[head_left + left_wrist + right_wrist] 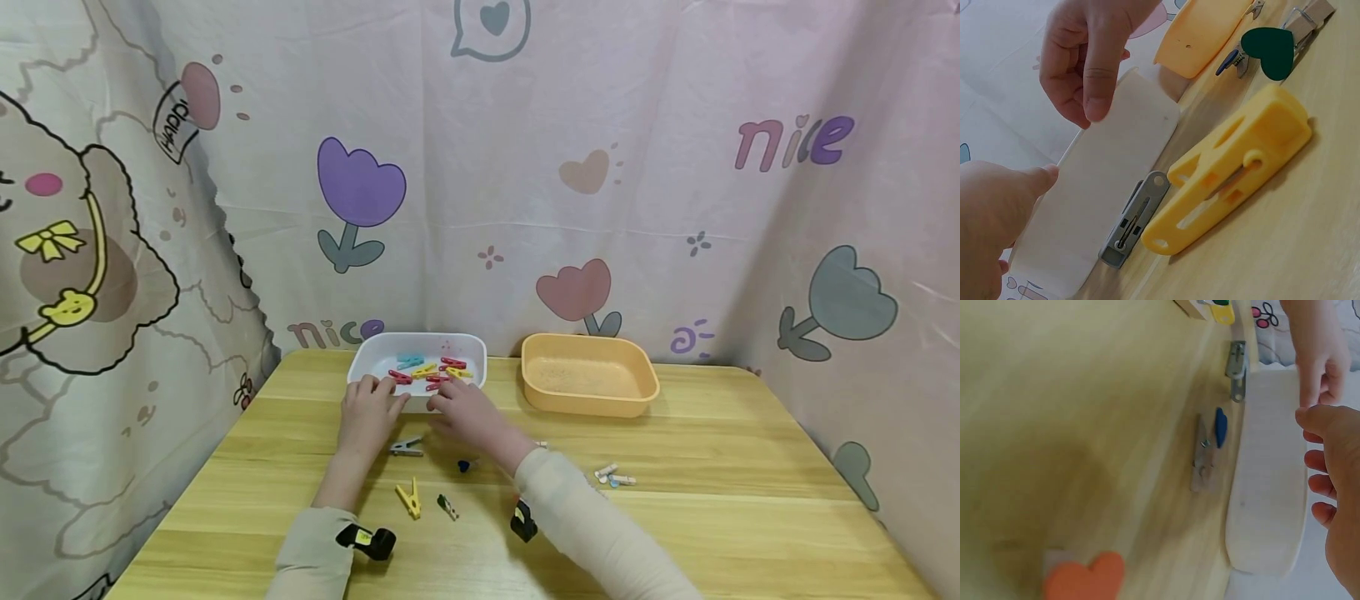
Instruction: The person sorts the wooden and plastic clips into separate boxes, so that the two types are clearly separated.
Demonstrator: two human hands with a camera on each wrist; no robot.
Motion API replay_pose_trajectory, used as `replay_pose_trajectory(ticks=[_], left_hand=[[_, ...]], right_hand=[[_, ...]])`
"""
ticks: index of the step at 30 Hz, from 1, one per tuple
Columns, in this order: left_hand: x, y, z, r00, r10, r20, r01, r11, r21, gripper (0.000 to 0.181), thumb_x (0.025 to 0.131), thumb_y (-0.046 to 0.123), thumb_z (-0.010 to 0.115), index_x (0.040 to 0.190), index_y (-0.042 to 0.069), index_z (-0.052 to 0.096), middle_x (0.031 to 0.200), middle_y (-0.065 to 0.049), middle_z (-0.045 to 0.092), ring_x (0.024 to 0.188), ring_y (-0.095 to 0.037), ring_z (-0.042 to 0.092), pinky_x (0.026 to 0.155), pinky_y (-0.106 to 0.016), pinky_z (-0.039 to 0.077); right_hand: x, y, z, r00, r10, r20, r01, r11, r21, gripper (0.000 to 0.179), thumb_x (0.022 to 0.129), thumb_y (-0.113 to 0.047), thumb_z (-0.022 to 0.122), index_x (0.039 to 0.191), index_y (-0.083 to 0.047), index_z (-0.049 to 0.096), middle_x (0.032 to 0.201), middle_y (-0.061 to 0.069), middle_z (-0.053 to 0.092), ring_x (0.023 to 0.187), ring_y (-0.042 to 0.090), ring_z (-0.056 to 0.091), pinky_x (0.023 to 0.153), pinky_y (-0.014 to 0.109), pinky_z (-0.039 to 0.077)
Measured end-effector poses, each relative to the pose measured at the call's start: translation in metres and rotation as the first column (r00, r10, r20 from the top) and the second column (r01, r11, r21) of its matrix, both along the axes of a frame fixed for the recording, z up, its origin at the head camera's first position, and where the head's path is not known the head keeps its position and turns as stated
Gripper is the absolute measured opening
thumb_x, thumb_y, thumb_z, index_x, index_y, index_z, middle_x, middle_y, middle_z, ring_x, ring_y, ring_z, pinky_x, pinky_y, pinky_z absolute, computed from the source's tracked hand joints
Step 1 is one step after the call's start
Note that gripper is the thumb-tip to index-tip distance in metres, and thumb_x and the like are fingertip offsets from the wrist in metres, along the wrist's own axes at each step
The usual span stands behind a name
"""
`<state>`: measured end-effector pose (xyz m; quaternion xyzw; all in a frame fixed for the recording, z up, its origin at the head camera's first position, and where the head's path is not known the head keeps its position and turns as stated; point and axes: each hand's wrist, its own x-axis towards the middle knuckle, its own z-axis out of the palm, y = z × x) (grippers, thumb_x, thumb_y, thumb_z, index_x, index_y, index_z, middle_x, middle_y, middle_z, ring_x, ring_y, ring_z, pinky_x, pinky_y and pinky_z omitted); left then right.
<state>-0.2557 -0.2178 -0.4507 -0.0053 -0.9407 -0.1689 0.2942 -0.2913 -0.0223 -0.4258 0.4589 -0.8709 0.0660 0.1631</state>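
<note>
My left hand (367, 421) is at the front left of a white plastic basin (480, 354), its thumb beside the rim. My right hand (468, 417) is at the basin's front right, its fingers loosely bent over the rim in the right wrist view; nothing shows between them. Red, yellow and blue clothespins (425, 372) lie in the basin. In front of it on the table are a grey clothespin (1134, 222), a large yellow clothespin (1235, 169), a clip with a blue end (1220, 428) and a wooden clothespin with a green heart (1270, 51).
A yellow-orange basin (588, 404) stands to the right of the white one. Small light clothespins (615, 477) lie on the wooden table (720, 433) at the right. An orange heart (1088, 578) lies near the right forearm. A printed curtain (480, 150) hangs behind.
</note>
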Motion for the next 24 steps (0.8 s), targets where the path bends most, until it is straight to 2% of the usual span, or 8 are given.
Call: replay_pose_trajectory(ticks=[5, 11, 18, 24], left_hand=[[0.000, 0.000, 0.001, 1.000, 0.005, 0.012, -0.005, 1.000, 0.002, 0.029, 0.090, 0.034, 0.069, 0.102, 0.008, 0.064, 0.099, -0.015, 0.055, 0.097, -0.038, 0.050, 0.087, -0.050, 0.042], [0.000, 0.000, 0.001, 1.000, 0.005, 0.027, -0.005, 1.000, -0.010, 0.030, 0.091, 0.035, 0.067, 0.105, 0.008, 0.064, 0.101, -0.015, 0.055, 0.099, -0.038, 0.050, 0.088, -0.051, 0.042], [0.001, 0.000, 0.002, 0.999, 0.010, 0.046, -0.010, 1.000, -0.006, 0.031, 0.092, 0.036, 0.066, 0.106, 0.009, 0.063, 0.103, -0.015, 0.055, 0.101, -0.038, 0.050, 0.090, -0.052, 0.041], [0.002, 0.001, 0.004, 0.998, 0.007, 0.060, -0.007, 1.000, 0.007, 0.032, 0.093, 0.036, 0.065, 0.108, 0.008, 0.064, 0.103, -0.015, 0.055, 0.102, -0.038, 0.049, 0.091, -0.052, 0.040]], right_hand=[[0.005, -0.004, -0.007, 0.999, 0.014, 0.029, -0.014, 1.000, 0.015, 0.026, 0.092, -0.035, 0.066, 0.111, -0.018, 0.068, 0.104, -0.002, 0.061, 0.097, 0.014, 0.055, 0.080, 0.029, 0.047], [0.012, -0.009, -0.012, 0.999, 0.034, 0.032, -0.037, 0.995, 0.088, 0.029, 0.094, -0.042, 0.062, 0.112, -0.020, 0.066, 0.102, -0.004, 0.059, 0.095, 0.013, 0.054, 0.084, 0.028, 0.047], [0.015, -0.011, -0.017, 1.000, 0.008, 0.027, -0.013, 0.986, 0.167, 0.033, 0.094, -0.048, 0.059, 0.113, -0.022, 0.066, 0.102, -0.005, 0.057, 0.100, 0.013, 0.052, 0.094, 0.030, 0.043], [0.015, -0.013, -0.020, 0.999, -0.013, 0.046, 0.003, 0.979, 0.205, 0.034, 0.093, -0.052, 0.058, 0.108, -0.023, 0.065, 0.100, -0.006, 0.055, 0.100, 0.013, 0.050, 0.091, 0.030, 0.043]])
